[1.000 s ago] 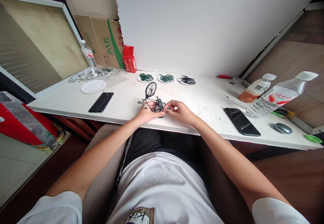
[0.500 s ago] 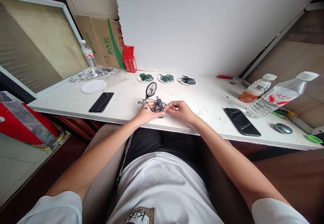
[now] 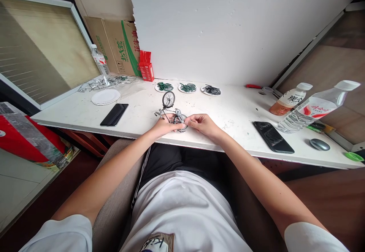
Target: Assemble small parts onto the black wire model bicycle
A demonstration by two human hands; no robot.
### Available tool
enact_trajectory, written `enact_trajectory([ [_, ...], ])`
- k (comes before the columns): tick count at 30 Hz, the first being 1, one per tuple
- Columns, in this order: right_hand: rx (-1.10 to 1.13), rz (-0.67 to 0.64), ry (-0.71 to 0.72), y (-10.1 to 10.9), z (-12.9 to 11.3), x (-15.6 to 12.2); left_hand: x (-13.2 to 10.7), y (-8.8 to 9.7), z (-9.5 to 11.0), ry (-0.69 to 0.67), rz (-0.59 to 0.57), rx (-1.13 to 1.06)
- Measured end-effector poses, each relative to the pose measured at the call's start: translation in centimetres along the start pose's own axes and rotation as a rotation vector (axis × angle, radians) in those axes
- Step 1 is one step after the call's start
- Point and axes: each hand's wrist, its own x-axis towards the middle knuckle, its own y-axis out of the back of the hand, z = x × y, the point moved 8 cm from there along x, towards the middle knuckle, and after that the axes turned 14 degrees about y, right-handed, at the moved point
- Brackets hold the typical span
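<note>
A small black model bicycle (image 3: pixel 169 100) is held near the table's front edge, one spoked wheel pointing up and away from me. My left hand (image 3: pixel 164 126) is closed around its frame, with the thumb along the lower wheel. The fingertips of my right hand (image 3: pixel 199 123) are pinched together at the right side of that lower wheel. Whether they grip the wheel or a tiny part there is too small to tell. Beyond the bicycle lie three white discs bearing model parts: green parts (image 3: pixel 164 87), more green parts (image 3: pixel 188 87) and black parts (image 3: pixel 211 90).
On the left are a phone (image 3: pixel 114 114), white discs (image 3: pixel 105 97), part frames (image 3: pixel 114 80), a water bottle (image 3: pixel 99 60) and a red box (image 3: pixel 146 71). To the right stand a tea bottle (image 3: pixel 286 102) and a large water bottle (image 3: pixel 316 107), near another phone (image 3: pixel 272 136) and a mouse (image 3: pixel 319 144).
The model bicycle has turned slightly in my left hand, its raised wheel shifting a little left. The middle of the frame now catches more light. My right fingers stay at the lower wheel.
</note>
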Motion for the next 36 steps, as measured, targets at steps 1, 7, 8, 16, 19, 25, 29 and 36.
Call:
enact_trajectory([
  [1,-0.004,-0.002,-0.002,-0.01,-0.03,-0.03,-0.03,-0.01,0.03,0.0,-0.001,-0.001],
  [7,-0.017,0.012,-0.009,0.0,0.11,-0.02,-0.15,-0.06,0.13,0.006,-0.002,0.001],
  [8,-0.018,0.016,-0.008,-0.01,0.12,0.0,-0.17,-0.08,0.14,0.006,-0.003,0.002],
  [16,-0.041,0.031,-0.008,-0.02,0.17,0.05,0.12,0.01,-0.16,0.013,0.001,-0.006],
  [19,-0.033,0.033,-0.007,-0.07,0.37,0.06,0.2,-0.01,-0.18,0.01,-0.004,-0.007],
  [25,-0.046,0.06,-0.003,-0.05,0.65,0.17,0.0,0.0,-0.01,0.019,0.009,0.011],
  [29,-0.051,0.068,0.021,-0.02,0.51,0.31,-0.06,-0.05,0.07,0.017,0.008,0.021],
  [36,-0.051,0.083,0.023,-0.01,0.55,0.25,-0.04,-0.02,0.05,0.024,0.006,0.003],
])
